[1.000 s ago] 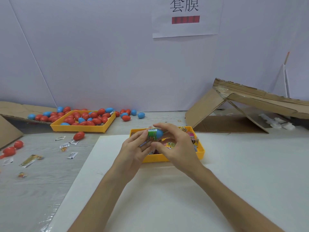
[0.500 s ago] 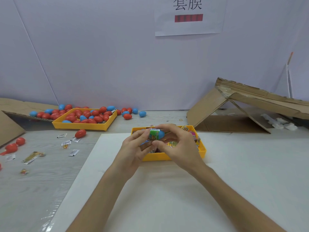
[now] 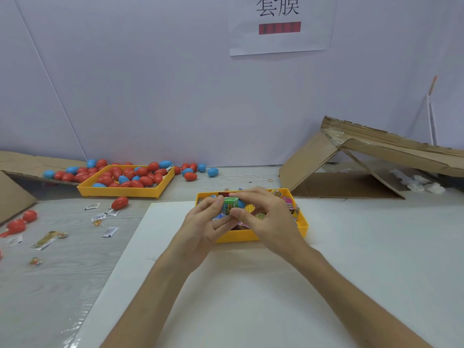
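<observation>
egg: blue plastic egg [image 3: 241, 204], held up in the air right over the near yellow plastic tray [image 3: 236, 238], so not lying in it

sleeve: green printed film sleeve [image 3: 230, 205], wrapped round most of the egg, only the blue tip pokes out on the right side

left hand [image 3: 203, 229]: fingertips curled in and pinching the sleeved end of the egg from the left

right hand [image 3: 266, 218]: thumb under, forefinger over, pinching the egg from the right, the other fingers loosely fanned above the tray

progress: I'd say this one's mostly done, the sleeve is already on and just needs seating or straightening. Whether the hidden end is covered, can't tell

what's left: loads, by the look of it

tray contents: a jumble of colourful printed sleeves, hard to count

white sheet [image 3: 226, 297]: lies under the near tray, running toward the camera

second yellow tray [image 3: 120, 192]: well off to the left and further back, piled with bare red and blue eggs, more spilled around it

loose red egg [image 3: 119, 202]: between the two trays, on the grey bench [image 3: 62, 272]

small packets [image 3: 108, 231]: scattered left of the near tray

torn cardboard box [image 3: 351, 156]: right and behind the near tray
</observation>
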Demonstrator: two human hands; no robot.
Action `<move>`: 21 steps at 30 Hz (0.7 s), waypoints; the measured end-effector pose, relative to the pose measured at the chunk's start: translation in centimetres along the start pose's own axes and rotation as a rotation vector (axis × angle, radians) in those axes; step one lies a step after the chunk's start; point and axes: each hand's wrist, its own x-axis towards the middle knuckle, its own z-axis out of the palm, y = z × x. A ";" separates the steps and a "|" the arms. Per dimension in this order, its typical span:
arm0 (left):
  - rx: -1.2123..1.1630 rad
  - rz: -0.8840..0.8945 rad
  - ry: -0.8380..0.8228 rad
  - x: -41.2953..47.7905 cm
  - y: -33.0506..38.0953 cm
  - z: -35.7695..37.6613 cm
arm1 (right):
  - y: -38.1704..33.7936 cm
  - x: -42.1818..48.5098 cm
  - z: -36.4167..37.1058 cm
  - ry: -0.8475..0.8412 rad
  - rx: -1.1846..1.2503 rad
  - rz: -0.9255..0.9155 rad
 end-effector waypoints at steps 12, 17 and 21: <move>-0.023 0.098 -0.021 -0.1 0.1 0.2 | -0.6 -0.2 0.6 0.082 0.184 0.061; 0.007 0.147 -0.048 -0.4 0.2 0.3 | -0.7 -0.4 0.5 0.098 0.185 -0.030; 0.027 0.173 -0.048 -0.5 0.0 0.5 | -0.8 -0.5 0.4 0.119 0.162 -0.089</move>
